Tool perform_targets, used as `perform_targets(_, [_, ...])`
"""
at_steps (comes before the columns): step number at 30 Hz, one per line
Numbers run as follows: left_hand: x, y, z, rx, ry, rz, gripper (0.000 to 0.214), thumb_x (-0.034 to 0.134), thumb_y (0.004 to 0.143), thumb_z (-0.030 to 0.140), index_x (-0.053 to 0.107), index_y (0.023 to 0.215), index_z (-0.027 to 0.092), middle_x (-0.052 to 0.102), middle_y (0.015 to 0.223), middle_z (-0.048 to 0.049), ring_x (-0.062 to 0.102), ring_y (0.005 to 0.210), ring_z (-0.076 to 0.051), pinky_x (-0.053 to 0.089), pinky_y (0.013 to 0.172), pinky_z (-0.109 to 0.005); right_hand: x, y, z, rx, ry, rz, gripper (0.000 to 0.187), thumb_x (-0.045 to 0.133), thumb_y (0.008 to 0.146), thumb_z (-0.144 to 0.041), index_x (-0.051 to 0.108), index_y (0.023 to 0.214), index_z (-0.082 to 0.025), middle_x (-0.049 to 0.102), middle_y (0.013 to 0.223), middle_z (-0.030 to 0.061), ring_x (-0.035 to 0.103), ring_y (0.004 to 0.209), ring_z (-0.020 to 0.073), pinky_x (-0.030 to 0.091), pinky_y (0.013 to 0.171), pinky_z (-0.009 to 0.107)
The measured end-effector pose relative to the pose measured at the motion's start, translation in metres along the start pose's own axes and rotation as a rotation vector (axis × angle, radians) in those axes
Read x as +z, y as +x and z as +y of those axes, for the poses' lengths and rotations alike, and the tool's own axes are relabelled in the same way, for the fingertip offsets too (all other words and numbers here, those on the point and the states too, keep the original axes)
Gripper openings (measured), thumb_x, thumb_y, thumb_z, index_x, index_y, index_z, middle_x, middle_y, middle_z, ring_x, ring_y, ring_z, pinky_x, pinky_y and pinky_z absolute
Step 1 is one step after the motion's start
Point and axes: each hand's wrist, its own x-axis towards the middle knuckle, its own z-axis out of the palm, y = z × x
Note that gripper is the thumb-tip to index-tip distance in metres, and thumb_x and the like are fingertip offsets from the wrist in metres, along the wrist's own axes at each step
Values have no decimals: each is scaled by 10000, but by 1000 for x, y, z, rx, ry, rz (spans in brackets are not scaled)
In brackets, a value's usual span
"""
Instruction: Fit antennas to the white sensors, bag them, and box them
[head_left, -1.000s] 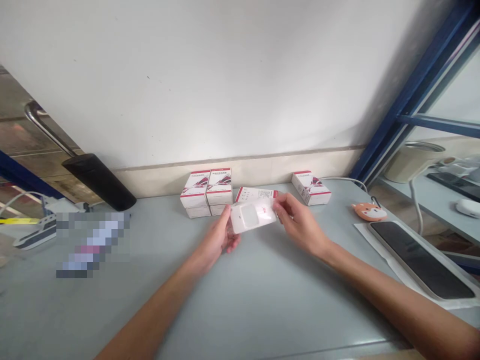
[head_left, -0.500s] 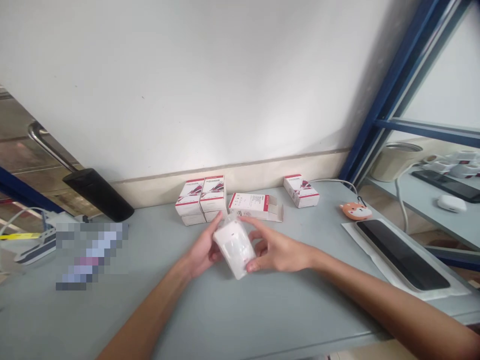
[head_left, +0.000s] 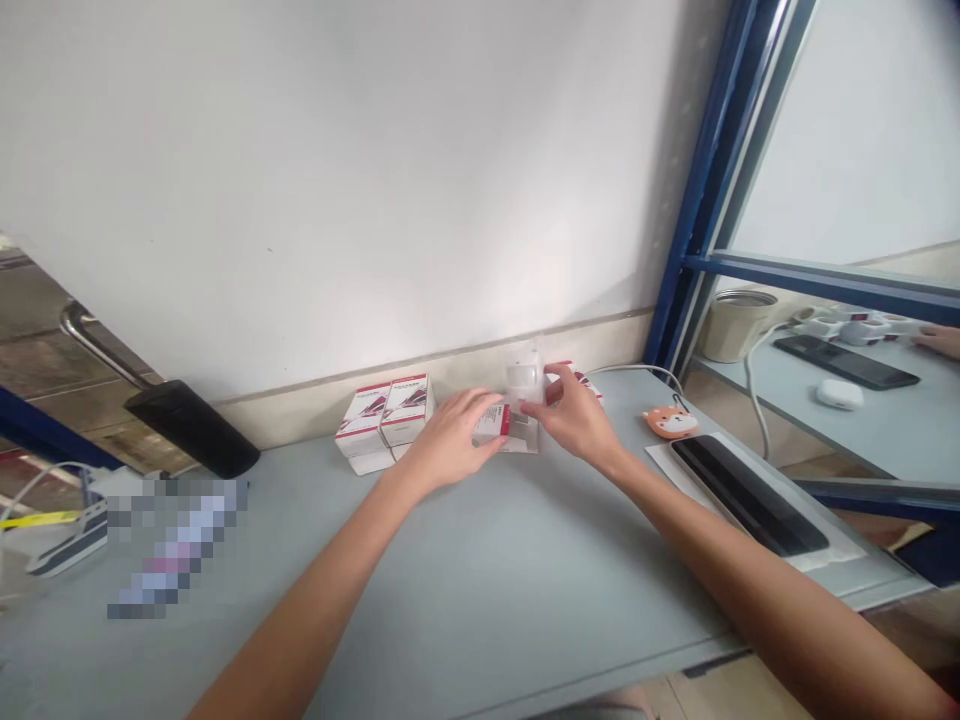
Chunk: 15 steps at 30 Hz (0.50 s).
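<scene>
My right hand [head_left: 579, 412] pinches a white plastic device in a clear bag [head_left: 524, 378], held up over the back of the desk. My left hand [head_left: 457, 437] curves around an opened white and red carton [head_left: 491, 420], fingers over its top and thumb along its near side. The carton's flaps [head_left: 527, 437] stick out to the right, below the bagged device. Left of that hand stand several banded white and red boxes [head_left: 384, 420]. Another such box [head_left: 586, 382] is partly hidden behind my right hand.
A phone [head_left: 750, 495] lies on white paper at the right, near an orange animal-faced case [head_left: 671, 421]. At the left are a black cylinder [head_left: 193, 428] on a metal bar and a power strip [head_left: 71, 538]. A mirror [head_left: 832, 400] in a blue frame borders the right side.
My right hand has carried the bagged device up and back toward the wall. My left hand has let go of it and moved onto the opened carton. The view has shifted slightly.
</scene>
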Motion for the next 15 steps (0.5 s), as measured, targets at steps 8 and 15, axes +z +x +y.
perform_targets(8, [33,24,-12,-131,-44,5,696,743,888,573,527,1484,285,649,1460,-126,660,1278,-346,554,991,-450,3,5,15,7,-31,-29,504,801,820,-348,674,1293,-226,777,994,76,718,865,264,464,708,329])
perform_targets(15, [48,-21,6,-215,-271,393,939,873,805,473,372,1589,348,609,1389,-103,614,1274,-298,519,1063,-474,5,-21,-18,-83,224,38,466,829,819,-436,589,1177,-260,751,989,39,709,906,246,520,777,365])
